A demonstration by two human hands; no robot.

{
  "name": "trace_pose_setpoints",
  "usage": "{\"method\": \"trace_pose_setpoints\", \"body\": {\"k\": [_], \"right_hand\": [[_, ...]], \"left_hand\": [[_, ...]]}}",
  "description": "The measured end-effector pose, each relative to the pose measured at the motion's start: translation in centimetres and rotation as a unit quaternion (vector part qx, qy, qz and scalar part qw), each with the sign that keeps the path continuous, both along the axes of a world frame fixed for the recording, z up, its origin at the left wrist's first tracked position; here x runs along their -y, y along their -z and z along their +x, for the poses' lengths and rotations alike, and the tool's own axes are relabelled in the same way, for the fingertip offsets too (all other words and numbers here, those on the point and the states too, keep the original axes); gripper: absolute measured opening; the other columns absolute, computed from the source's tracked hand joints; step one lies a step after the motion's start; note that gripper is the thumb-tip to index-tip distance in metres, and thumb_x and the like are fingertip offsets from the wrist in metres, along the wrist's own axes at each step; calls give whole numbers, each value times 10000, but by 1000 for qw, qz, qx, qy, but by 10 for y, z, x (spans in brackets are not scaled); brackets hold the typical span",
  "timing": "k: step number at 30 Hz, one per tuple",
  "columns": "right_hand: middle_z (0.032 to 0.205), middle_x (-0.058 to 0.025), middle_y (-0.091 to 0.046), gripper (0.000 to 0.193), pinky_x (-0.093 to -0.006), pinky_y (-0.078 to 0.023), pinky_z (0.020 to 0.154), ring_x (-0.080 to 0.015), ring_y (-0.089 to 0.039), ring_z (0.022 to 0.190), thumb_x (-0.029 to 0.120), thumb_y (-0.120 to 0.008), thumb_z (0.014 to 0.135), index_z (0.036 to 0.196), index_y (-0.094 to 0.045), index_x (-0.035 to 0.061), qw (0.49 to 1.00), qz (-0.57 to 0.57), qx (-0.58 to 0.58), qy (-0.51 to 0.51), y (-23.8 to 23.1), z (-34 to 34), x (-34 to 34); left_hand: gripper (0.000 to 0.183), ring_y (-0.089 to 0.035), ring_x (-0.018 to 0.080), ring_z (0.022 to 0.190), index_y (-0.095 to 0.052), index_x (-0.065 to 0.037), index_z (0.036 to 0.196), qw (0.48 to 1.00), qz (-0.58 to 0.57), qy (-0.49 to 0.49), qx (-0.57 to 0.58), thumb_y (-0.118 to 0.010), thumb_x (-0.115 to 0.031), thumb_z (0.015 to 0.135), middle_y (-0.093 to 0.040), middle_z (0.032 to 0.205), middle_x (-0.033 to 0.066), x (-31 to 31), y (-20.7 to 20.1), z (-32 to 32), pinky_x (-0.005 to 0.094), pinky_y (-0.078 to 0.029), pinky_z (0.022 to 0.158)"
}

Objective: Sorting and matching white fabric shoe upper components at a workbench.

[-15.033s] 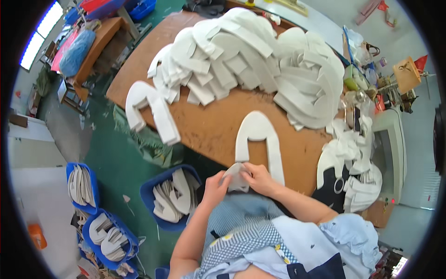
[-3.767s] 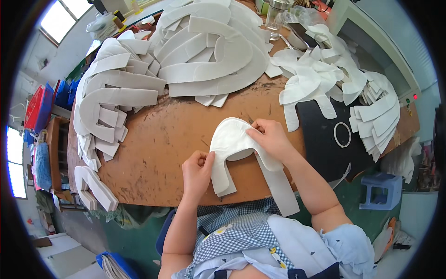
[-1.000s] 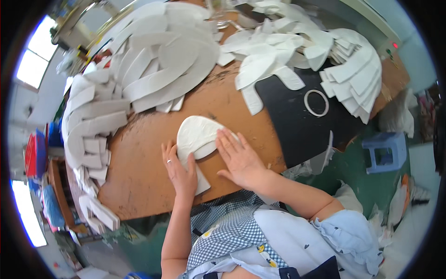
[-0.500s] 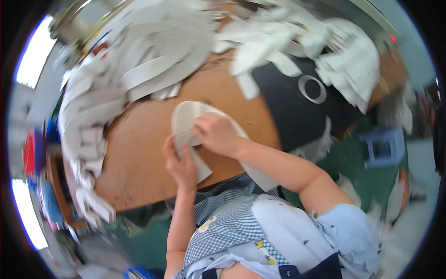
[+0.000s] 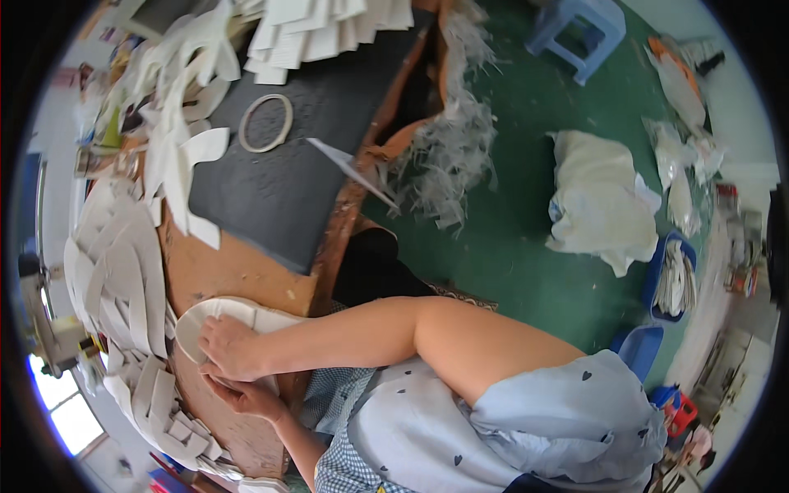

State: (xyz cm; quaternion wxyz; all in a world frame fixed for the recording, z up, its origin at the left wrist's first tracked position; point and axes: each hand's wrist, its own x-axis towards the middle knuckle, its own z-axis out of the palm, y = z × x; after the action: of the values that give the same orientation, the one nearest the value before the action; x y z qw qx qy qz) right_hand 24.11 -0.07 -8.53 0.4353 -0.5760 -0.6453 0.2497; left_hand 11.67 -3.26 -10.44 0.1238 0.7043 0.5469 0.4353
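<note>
A cream-white curved piece of sheet material (image 5: 246, 312), bent into a loop, is held over the near edge of the brown work table (image 5: 214, 267). On its inner side rests my right hand (image 5: 230, 345), its fingers bent and closed against the material. My left hand (image 5: 251, 398) is just below, holding the lower edge of the same piece, partly hidden by the right hand. My right forearm crosses over the far end of the piece.
White curved pieces (image 5: 123, 271) lie heaped along the table's left side, with smaller strips (image 5: 160, 403) nearer me. A black mat (image 5: 271, 181) carries a tape-like ring (image 5: 265, 123) and a stack of white pieces (image 5: 304, 33). Clear plastic scraps (image 5: 452, 140) hang off the edge. A blue stool (image 5: 579, 33) stands beyond.
My view has swung to the right, bringing the floor, stool and table side into sight. Both hands remain on the curved piece; the right hand now lies flatter over its inner side.
</note>
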Motion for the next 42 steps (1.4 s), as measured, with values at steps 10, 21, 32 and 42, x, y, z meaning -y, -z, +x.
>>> {"method": "trace_pose_setpoints", "body": {"k": [10, 21, 32, 42], "right_hand": [[958, -77, -656, 455, -342, -415, 780, -220, -533, 959, 469, -513, 901, 920, -674, 44, 999, -13, -5, -31, -5, 8, -3], [769, -84, -540, 131, -390, -502, 608, -280, -572, 738, 117, -621, 656, 772, -586, 69, 919, 337, -205, 6, 35, 140, 140], [1341, -224, -493, 739, -415, -433, 995, -304, -467, 1269, 541, -617, 795, 1344, -460, 71, 785, -341, -441, 272, 395, 160, 111], [1191, -173, -608, 348, -434, -461, 951, -295, -584, 1103, 266, -561, 888, 1143, -614, 34, 941, -170, -244, 164, 328, 94, 50]], "left_hand": [[399, -546, 251, 1111, -400, 14, 1325, 995, 88, 20, -33, -473, -209, 1002, -508, 1292, 150, 6, 0, 5, 322, -450, 951], [416, -524, 327, 1132, -340, -15, 1326, 998, 17, -2, -56, -511, -125, 963, -463, 1288, 241, 3, -2, 4, 390, -453, 950], [394, -537, 361, 1128, -383, -12, 1300, 995, 12, -49, -83, -500, -89, 932, -502, 1258, 258, 2, -5, 10, 413, -477, 921], [390, -524, 378, 1143, -410, -9, 1285, 989, 36, -60, -130, -521, -121, 928, -495, 1266, 245, 3, -6, 10, 435, -470, 932]]}}
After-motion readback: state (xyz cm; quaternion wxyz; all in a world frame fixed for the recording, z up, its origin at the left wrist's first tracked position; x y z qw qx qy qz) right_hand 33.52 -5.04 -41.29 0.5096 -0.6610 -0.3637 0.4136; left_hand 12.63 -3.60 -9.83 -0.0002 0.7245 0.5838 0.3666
